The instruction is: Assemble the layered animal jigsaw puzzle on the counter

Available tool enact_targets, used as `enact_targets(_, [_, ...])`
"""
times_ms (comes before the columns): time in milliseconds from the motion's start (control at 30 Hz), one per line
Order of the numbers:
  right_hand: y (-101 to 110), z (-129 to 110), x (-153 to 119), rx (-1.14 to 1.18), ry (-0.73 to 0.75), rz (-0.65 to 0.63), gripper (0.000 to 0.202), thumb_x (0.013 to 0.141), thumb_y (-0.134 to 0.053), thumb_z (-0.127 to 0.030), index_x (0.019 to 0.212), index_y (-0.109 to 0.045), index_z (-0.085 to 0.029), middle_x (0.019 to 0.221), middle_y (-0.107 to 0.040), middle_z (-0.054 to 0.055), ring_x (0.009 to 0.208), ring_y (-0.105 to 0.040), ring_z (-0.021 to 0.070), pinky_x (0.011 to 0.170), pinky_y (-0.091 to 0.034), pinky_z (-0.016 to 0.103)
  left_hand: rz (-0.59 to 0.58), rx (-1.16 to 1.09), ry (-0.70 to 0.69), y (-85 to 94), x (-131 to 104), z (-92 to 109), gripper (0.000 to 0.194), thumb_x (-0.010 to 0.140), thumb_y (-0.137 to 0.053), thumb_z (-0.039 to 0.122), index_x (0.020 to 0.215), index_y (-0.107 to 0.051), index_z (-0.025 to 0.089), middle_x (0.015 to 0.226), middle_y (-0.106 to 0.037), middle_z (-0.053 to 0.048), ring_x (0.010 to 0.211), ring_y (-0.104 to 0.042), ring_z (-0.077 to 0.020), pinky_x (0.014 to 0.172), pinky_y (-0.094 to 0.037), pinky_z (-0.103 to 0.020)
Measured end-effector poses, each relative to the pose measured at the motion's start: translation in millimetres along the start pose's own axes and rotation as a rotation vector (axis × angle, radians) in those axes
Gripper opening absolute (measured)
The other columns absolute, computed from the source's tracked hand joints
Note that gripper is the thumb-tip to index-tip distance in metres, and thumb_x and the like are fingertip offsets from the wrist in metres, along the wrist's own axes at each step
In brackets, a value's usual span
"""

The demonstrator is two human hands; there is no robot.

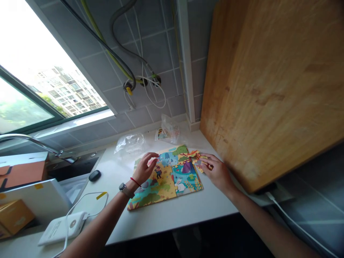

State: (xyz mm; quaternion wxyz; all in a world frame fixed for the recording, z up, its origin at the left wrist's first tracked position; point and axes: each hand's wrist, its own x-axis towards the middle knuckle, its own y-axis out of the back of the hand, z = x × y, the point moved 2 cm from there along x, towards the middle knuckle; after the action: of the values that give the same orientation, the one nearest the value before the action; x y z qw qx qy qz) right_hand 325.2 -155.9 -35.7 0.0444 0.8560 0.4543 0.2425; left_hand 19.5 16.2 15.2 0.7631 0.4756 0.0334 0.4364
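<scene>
A colourful jigsaw puzzle (163, 188) lies on the white counter, with a rabbit, a small figure and green bushes on it. Above its upper left part hovers my left hand (145, 168), its thumb and fingers curved but apart and nothing visible between them. My right hand (217, 173) pinches a puzzle piece (199, 163) in orange and yellow tones at the puzzle's right edge. Another orange piece (194, 153) shows just beyond those fingers; whether it is joined to the puzzle I cannot tell.
Clear plastic wrapping (130, 142) and a plastic bag (170, 129) lie behind the puzzle. A large wooden board (268, 82) leans at the right. To the left are a black mouse-like object (94, 175), a white power bank (64, 227) with a cable, boxes (24, 172) and a faucet (34, 139).
</scene>
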Motion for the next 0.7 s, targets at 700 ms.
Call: enact_targets(700, [1.9,-9.4,3.1,-0.015,-0.046,-0.002,0.023,0.096,-0.062,-0.033,0.099,-0.083,-0.024,0.116,-0.076,0.011,0.105,-0.075,0.0246,0.082,-0.066,0.032,-0.549,-0.047,-0.434,-116.8,99.9,76.2,0.079,0.086,-0.056,0.006,0.162,-0.044,0.022,0.166,-0.047,-0.017,0.15,-0.053,-0.0312,0.123,-0.049,-0.05])
